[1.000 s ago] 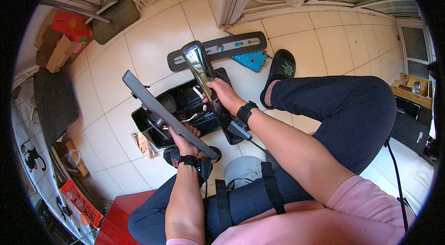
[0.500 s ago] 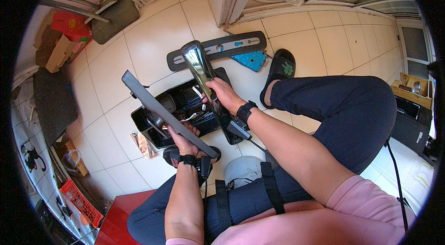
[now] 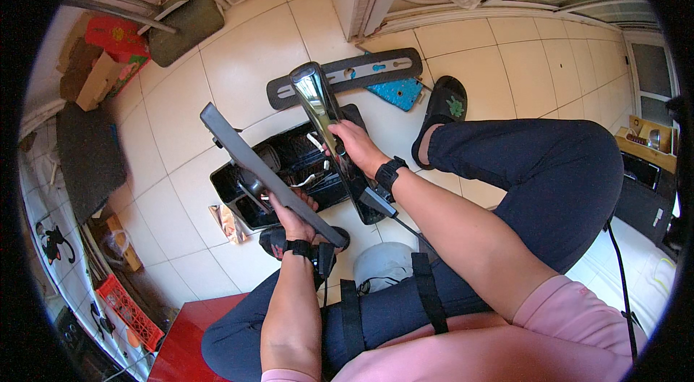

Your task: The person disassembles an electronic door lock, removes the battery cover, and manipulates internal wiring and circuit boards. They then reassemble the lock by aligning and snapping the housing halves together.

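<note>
My left hand (image 3: 293, 216) grips a long grey flat panel (image 3: 253, 161) with black fittings on one side, held slanting toward the upper left. My right hand (image 3: 358, 147) grips a long glossy black piece with a mirror-like surface (image 3: 314, 96), tilted beside the panel. Beneath both pieces an open black housing (image 3: 271, 151) rests on the tiles, with white cable ends (image 3: 300, 183) inside. Beyond it a dark bar with a slotted metal strip (image 3: 345, 76) lies over or against a blue speckled plate (image 3: 396, 93). My fingertips are partly hidden by both held pieces.
My slippered foot (image 3: 444, 104) is right of the housing. A crumpled foil piece (image 3: 225, 223) lies left of it. A bucket (image 3: 383, 259) stands under my leg. Cardboard boxes (image 3: 101, 82), a dark mat (image 3: 87, 158), a red crate (image 3: 130, 310) and a red surface (image 3: 177, 349) line the left side.
The whole view has shifted slightly right. The grey panel in my left hand has moved a little further right and up. Both hands keep their grips.
</note>
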`<state>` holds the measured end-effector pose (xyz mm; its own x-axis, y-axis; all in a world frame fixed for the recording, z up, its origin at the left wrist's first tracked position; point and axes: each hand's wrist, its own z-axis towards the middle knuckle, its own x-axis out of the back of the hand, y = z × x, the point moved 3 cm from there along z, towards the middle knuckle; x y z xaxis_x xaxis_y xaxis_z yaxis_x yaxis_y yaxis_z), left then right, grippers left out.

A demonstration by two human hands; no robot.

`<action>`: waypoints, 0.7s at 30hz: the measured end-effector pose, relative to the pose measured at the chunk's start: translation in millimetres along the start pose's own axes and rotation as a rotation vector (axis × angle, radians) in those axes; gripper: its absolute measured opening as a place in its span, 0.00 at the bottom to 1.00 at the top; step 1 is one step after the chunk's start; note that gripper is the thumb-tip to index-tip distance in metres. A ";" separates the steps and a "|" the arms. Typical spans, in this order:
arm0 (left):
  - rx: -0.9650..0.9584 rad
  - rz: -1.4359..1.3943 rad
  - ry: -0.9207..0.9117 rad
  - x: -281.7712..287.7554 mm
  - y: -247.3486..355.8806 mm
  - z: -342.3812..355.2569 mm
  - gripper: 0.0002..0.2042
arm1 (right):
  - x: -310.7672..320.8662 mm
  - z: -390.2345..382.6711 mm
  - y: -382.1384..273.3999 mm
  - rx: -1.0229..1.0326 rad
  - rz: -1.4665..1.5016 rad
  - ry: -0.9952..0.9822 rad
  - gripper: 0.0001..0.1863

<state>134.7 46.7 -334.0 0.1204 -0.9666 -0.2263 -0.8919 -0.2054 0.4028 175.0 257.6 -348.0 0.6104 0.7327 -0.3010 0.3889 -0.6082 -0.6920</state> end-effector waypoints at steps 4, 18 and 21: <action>0.053 -0.042 -0.160 -8.0 -1.7 -2.7 0.34 | 2.5 7.2 4.6 0.053 -0.059 0.035 0.18; -0.252 0.102 0.203 1.5 -7.4 10.0 0.33 | 6.6 5.5 6.0 0.003 0.083 0.092 0.25; -0.216 0.174 0.267 7.0 -15.7 14.9 0.32 | 7.4 3.8 3.8 0.014 0.014 0.110 0.26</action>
<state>143.1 45.4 -355.1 0.1100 -0.9899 0.0896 -0.8000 -0.0347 0.5990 178.3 261.9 -355.4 0.6880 0.6858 -0.2373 0.3708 -0.6133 -0.6974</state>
